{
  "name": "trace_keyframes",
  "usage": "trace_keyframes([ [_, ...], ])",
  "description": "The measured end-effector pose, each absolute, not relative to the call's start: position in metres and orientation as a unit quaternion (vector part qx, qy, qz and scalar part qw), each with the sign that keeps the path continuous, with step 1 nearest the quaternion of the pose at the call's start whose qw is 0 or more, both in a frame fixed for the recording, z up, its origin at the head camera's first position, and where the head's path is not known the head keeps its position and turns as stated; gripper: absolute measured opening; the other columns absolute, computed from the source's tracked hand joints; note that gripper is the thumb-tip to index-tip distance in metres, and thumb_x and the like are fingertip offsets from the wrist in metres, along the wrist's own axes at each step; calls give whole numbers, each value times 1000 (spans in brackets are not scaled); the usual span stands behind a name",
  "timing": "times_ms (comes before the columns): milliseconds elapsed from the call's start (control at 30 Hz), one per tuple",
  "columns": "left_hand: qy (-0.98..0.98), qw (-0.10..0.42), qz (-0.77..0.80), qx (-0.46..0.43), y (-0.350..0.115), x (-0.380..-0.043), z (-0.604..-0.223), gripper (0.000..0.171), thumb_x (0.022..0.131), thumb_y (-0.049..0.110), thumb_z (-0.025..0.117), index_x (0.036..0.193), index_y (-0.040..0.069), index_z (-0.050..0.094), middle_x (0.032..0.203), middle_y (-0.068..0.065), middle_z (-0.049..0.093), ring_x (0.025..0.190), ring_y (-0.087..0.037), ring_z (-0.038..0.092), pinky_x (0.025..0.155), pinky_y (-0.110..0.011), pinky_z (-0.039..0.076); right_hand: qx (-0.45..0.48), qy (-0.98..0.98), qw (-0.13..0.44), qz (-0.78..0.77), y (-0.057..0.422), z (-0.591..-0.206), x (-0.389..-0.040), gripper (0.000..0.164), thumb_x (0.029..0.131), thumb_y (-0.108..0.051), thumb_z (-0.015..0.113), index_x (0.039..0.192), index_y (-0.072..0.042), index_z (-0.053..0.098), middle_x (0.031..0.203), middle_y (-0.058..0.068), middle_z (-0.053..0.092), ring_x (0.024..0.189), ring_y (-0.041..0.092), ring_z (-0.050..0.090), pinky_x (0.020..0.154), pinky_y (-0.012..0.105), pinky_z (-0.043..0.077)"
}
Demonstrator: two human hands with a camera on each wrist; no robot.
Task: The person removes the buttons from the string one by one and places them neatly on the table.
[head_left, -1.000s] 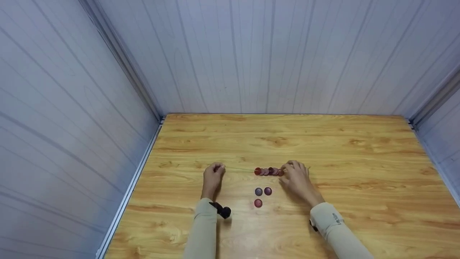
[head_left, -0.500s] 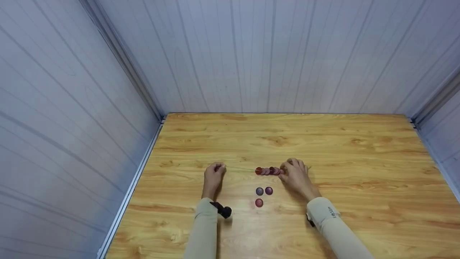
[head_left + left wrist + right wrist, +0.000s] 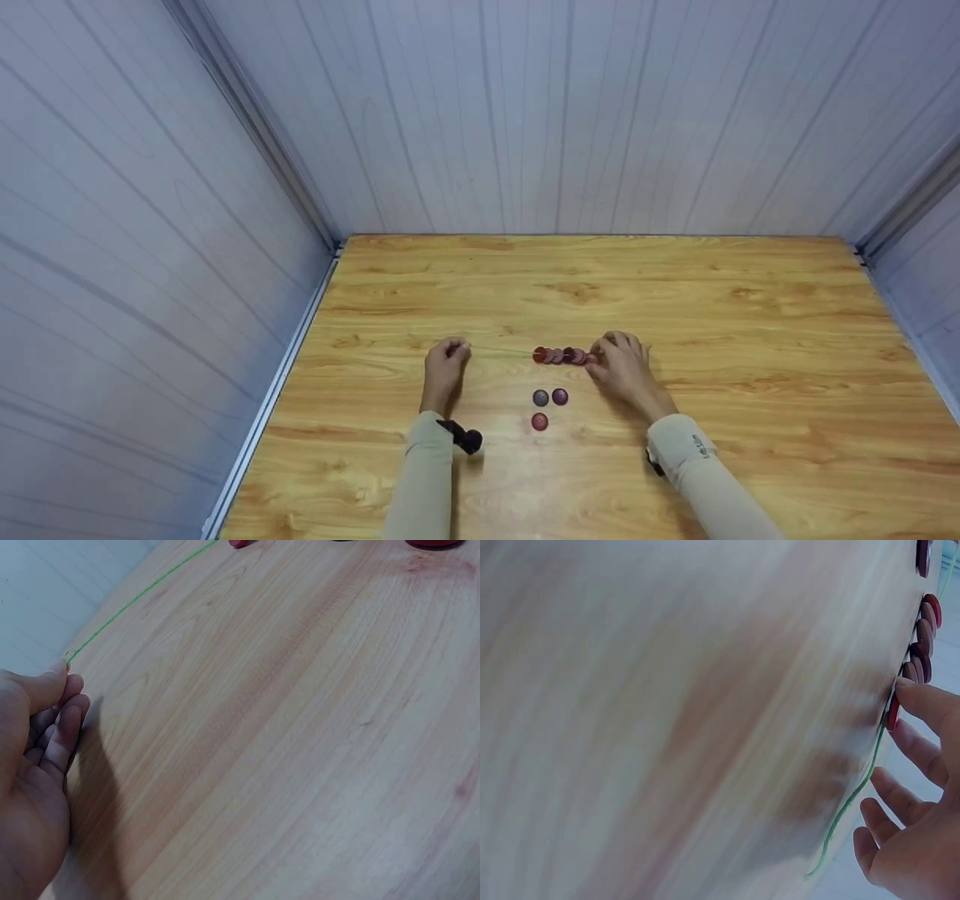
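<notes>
A green string (image 3: 142, 594) runs from my left hand (image 3: 444, 369) to a row of overlapping buttons (image 3: 559, 356). Thumb and forefinger of that hand pinch the string in the left wrist view, its other fingers curled. The row, in red, pink and dark maroon, lies along the string. At its right end my right hand (image 3: 624, 367) pinches a red button (image 3: 892, 712) between thumb and forefinger. Past this button, a loose tail of string trails beneath the right hand's other fingers in the right wrist view.
Nearer the person lie three separate buttons: a grey one (image 3: 541, 397), a purple one (image 3: 560, 396) and a red one (image 3: 539, 421). The wooden tabletop (image 3: 675, 300) meets pale panel walls (image 3: 525, 120) at the back and sides.
My right hand shifted slightly left along the row, then slightly back right. The left hand keeps its pinch on the string, and the three separate buttons stay where they were.
</notes>
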State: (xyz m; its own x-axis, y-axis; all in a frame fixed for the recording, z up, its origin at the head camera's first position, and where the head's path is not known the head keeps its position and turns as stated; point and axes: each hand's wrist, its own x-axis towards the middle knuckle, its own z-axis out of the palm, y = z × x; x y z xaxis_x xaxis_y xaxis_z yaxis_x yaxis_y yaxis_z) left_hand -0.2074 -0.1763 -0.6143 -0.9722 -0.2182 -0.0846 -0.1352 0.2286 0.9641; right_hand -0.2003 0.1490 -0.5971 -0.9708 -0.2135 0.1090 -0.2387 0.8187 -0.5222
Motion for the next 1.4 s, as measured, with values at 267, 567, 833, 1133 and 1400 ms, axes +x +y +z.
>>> trace_keyframes([
  [267, -793, 30, -598, 114, -178, -210, -617, 15, 95, 17, 61, 98, 4, 68, 88, -8, 65, 82, -17, 59, 75, -29, 49, 117, -954, 29, 275, 155, -595, -198, 24, 85, -26, 73, 101, -9, 65, 125, 18, 52, 123, 41, 37, 98, 56, 25],
  [567, -790, 29, -601, 118, -178, -210, -617, 15, 94, 17, 61, 98, 4, 68, 87, -7, 64, 81, -16, 59, 74, -29, 49, 108, -954, 28, 277, 165, -595, -197, 22, 86, -26, 71, 100, -10, 65, 129, 20, 50, 125, 41, 35, 98, 58, 24],
  [833, -792, 33, -598, 119, -178, -210, -617, 15, 94, 16, 61, 98, 3, 68, 86, -7, 64, 80, -16, 58, 73, -27, 48, 100, -953, 18, 285, 176, -594, -195, 24, 88, -26, 70, 104, -9, 64, 131, 20, 48, 126, 42, 33, 102, 59, 20],
  [1133, -799, 30, -589, 116, -179, -211, -618, 15, 95, 17, 60, 99, 4, 68, 87, -6, 64, 81, -16, 58, 74, -28, 48, 91, -952, 22, 291, 188, -594, -195, 25, 88, -25, 70, 105, -8, 64, 131, 21, 48, 125, 43, 32, 102, 60, 19],
  [1400, -803, 38, -585, 109, -178, -211, -617, 15, 94, 17, 61, 97, 4, 68, 84, -6, 63, 78, -15, 57, 72, -27, 47, 77, -953, 20, 292, 199, -597, -194, 26, 88, -24, 70, 106, -7, 64, 131, 23, 47, 125, 44, 32, 101, 61, 19],
])
